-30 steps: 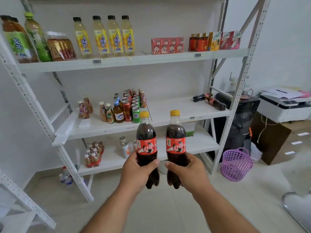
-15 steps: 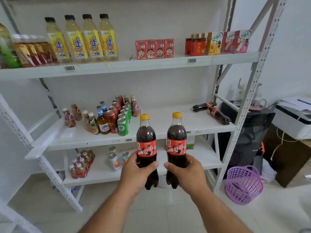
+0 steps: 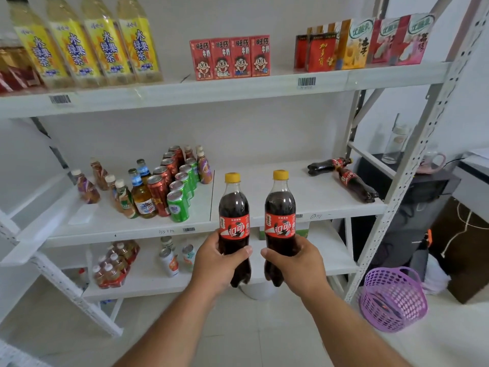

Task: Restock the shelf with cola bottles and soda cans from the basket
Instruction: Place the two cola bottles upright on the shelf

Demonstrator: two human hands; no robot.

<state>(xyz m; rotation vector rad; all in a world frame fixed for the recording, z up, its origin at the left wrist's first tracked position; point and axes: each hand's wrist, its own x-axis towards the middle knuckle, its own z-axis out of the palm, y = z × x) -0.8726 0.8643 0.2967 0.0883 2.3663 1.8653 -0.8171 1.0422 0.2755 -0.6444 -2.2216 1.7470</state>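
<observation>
Two upright cola bottles (image 3: pixel 234 221), one per hand; two more lying bottles (image 3: pixel 344 176) on the shelf (image 3: pixel 304 192).

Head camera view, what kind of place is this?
Probably a small shop stockroom: a white metal rack with barcode shelf labels, rows of drinks like green tea bottles, and a purple basket.

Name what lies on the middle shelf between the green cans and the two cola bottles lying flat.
Between the green cans and the flat cola bottles, the head view shows only bare middle shelf.
</observation>
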